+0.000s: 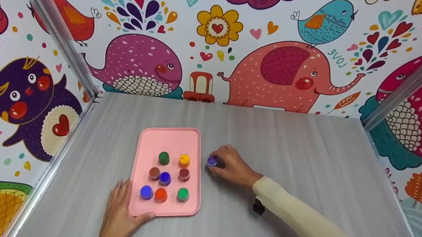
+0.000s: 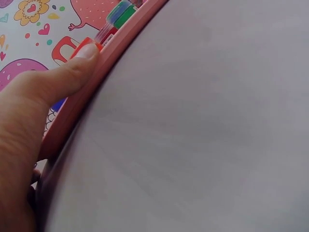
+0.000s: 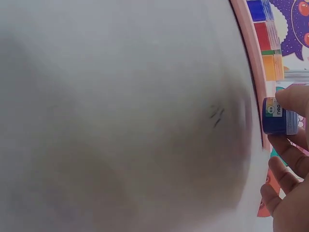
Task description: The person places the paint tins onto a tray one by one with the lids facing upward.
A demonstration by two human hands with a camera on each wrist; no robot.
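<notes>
My right hand (image 1: pixel 234 165) pinches a small dark-blue paint jar (image 1: pixel 212 161) between thumb and fingers, just right of the pink tray (image 1: pixel 169 139). The right wrist view shows that jar (image 3: pixel 280 116) with a clear lid and a printed label. My left hand (image 1: pixel 121 210) lies at the tray's near left corner, fingers stretched along its left side. Its thumb (image 2: pixel 72 75) reaches over the near rim. On the tray stand several paint jars, among them a dark green one (image 1: pixel 163 158), a yellow one (image 1: pixel 184 160) and an orange-red one (image 1: pixel 161 195).
The grey table (image 1: pixel 289 154) extends around the tray. Metal posts (image 1: pixel 57 35) and walls with cartoon animals (image 1: pixel 278 74) enclose its back and sides. A dark band (image 1: pixel 258 206) sits at my right wrist.
</notes>
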